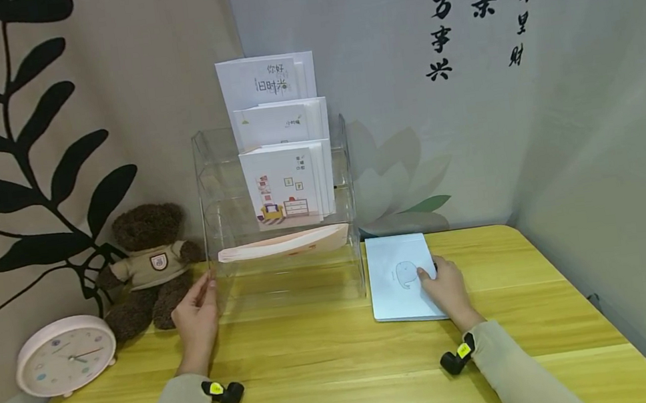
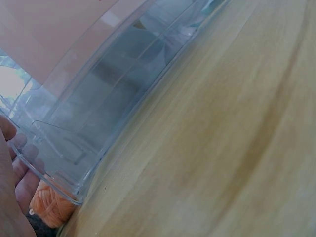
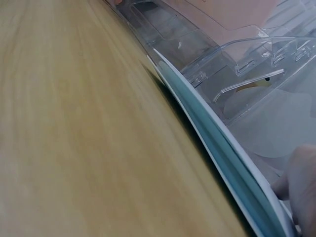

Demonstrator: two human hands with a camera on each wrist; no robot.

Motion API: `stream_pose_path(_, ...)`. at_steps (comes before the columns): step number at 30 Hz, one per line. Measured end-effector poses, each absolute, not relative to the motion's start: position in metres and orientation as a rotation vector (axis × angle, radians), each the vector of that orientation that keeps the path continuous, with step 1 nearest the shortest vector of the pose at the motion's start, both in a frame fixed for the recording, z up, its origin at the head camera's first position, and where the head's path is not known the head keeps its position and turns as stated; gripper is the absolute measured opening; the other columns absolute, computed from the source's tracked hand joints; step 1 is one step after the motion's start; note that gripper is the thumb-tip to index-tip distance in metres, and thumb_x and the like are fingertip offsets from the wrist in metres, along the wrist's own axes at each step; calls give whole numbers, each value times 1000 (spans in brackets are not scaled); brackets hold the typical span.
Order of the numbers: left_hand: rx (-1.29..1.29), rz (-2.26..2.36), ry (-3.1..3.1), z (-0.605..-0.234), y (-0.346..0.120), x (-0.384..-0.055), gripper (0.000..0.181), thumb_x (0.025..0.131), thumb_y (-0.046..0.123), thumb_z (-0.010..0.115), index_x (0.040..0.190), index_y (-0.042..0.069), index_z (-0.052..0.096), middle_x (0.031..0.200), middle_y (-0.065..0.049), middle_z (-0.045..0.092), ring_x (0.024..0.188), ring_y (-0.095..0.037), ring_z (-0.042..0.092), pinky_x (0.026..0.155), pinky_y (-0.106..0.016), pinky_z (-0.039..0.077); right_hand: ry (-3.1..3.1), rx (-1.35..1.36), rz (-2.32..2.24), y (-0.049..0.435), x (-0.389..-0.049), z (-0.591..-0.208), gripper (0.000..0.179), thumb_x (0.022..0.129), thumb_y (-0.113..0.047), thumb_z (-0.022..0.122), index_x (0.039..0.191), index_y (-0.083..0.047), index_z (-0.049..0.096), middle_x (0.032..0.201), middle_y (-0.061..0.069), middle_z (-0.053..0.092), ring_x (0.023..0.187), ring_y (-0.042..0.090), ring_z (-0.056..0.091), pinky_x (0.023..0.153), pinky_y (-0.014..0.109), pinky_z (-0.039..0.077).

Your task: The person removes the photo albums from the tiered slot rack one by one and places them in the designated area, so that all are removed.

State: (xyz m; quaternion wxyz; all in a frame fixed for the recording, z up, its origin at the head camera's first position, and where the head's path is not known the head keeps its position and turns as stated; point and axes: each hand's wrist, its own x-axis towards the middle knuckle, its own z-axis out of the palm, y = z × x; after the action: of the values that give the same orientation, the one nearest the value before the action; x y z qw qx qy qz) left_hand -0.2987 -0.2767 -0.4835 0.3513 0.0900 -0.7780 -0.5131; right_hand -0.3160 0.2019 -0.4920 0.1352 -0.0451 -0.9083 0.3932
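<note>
A clear stepped acrylic rack (image 1: 292, 294) stands on the table. My left hand (image 1: 196, 314) pinches its left side edge near the bottom; in the left wrist view some fingers (image 2: 27, 190) show through the clear plastic. My right hand (image 1: 447, 288) holds a light blue notebook (image 1: 392, 273) by its right edge, thumb on the cover beside a small line drawing. In the right wrist view the notebook (image 3: 217, 133) is tilted, its pages slightly parted, close over the table. White booklets (image 1: 281, 186) stand in the upper tiers, and a pale pink booklet (image 1: 286, 243) leans in a lower one.
A brown teddy bear (image 1: 156, 269) sits left of the rack, beside a round white clock (image 1: 66, 357). An orange yarn ball (image 2: 52, 205) shows by the rack's corner. Fabric with a leaf print (image 1: 14, 152) and black writing (image 1: 438, 6) hangs behind the wooden table (image 1: 334, 388).
</note>
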Motion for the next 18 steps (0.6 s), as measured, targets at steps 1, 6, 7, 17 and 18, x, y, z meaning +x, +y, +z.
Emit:
stream_pose_path(1,234,-1327,-2016,-484,-277,-299,34,100,32,66,130,18,71,121,-3,71,100,0,67,75,-5,48,-2632,-132,1133,202,-316,-492,57,99,-21,59,140,17,46,136,38,50,129,50,46,108,58,37)
stream_pose_path(6,233,-1320,-2023,-483,-277,-298,35,100,33,65,130,17,70,121,-5,71,99,2,66,74,-4,47,-2642,-139,1094,202,-315,-491,57,98,-22,59,138,17,47,133,39,50,127,51,46,107,59,37)
stream_pose_path(7,232,-1319,-2025,-483,-277,-297,35,100,33,65,131,17,70,121,-5,71,99,3,66,74,-4,47,-2644,-139,1083,202,-316,-491,57,98,-22,59,138,17,48,133,38,51,127,51,46,107,59,38)
stream_pose_path(17,213,-1338,-2009,-482,-276,-296,35,100,32,65,130,16,71,121,-5,71,97,8,63,74,-5,47,-2685,-139,866,204,-315,-496,59,96,-32,61,135,11,55,128,34,54,110,45,43,92,53,34)
stream_pose_path(18,210,-1340,-2006,-482,-276,-296,35,100,32,65,130,16,71,121,-5,71,97,8,64,74,-5,48,-2683,-142,852,205,-314,-496,59,96,-34,60,135,11,55,129,33,52,109,44,43,91,53,35)
